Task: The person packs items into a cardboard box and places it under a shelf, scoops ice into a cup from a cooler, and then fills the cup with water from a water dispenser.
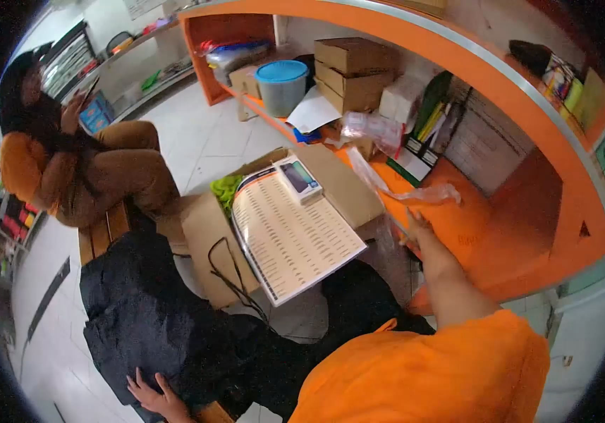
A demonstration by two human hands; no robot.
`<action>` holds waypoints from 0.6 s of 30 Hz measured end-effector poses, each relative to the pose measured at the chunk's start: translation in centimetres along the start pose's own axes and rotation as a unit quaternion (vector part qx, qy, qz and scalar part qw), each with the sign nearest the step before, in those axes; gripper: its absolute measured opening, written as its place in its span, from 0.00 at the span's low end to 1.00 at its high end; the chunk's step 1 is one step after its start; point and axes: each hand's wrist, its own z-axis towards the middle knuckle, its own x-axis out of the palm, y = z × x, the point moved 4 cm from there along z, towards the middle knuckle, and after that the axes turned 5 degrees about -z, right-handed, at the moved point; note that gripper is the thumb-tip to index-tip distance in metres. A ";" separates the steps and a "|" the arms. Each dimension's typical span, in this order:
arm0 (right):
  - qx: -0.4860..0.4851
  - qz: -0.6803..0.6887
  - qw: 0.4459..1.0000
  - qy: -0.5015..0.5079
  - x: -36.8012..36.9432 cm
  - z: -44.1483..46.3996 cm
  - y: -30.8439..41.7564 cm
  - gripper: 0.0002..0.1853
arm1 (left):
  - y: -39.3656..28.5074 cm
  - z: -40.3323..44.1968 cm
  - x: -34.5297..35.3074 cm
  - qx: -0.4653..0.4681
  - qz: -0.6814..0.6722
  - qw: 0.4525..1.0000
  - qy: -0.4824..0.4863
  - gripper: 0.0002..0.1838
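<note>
My left hand lies with spread fingers on the black trouser leg, low in the view. My right hand reaches out to the front edge of the orange shelf. Its fingers look stretched out, near a strip of clear plastic wrap, and I see nothing gripped in them. Before me an open cardboard box supports a laminated printed sheet, tilted across its top. A small white phone box rests on the sheet's far end. A black cord hangs over the box's near side.
A seated person at the left holds a phone. On the shelf stand a clear tub with a blue lid, stacked brown cartons, papers and a dark green box. Bright green material shows inside the open box.
</note>
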 end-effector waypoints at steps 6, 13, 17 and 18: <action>-0.051 0.166 0.964 -0.200 -0.8 3.8 -0.8 0.61 | -0.6 -0.3 -0.2 0.056 0.010 0.998 -0.031 0.35; -0.025 0.111 0.982 -0.149 -3.0 2.8 8.0 0.37 | -2.3 -0.3 -1.1 0.106 -0.012 0.993 -0.058 0.35; -0.032 0.201 0.934 -0.294 1.5 6.8 8.9 0.23 | -0.9 -0.1 -0.6 0.105 0.023 0.993 -0.040 0.36; -0.001 0.337 0.912 -0.234 0.3 6.2 8.0 0.21 | -0.6 0.0 -0.6 0.107 0.016 0.993 -0.036 0.36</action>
